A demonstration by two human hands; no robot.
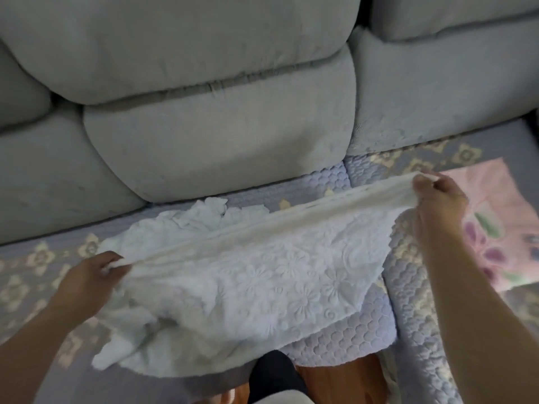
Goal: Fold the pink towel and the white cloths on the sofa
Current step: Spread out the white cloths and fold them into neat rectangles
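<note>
A white cloth (262, 275) with an embossed flower pattern is stretched across the sofa seat (350, 336). My left hand (87, 282) pinches its left corner and my right hand (440, 199) pinches its right corner, so the top edge is pulled taut between them. The rest of the cloth hangs down over the seat's front edge. A crumpled heap of other white cloths (186, 223) lies behind it, close to the back cushions. The pink towel (501, 225), printed with flowers, lies flat on the seat at the far right.
Grey back cushions (215, 141) line the rear of the sofa. A quilted lilac cover with cream flowers (414, 301) spreads over the seat. Below the seat's edge show a wooden floor (335, 383) and a dark foot (274, 377).
</note>
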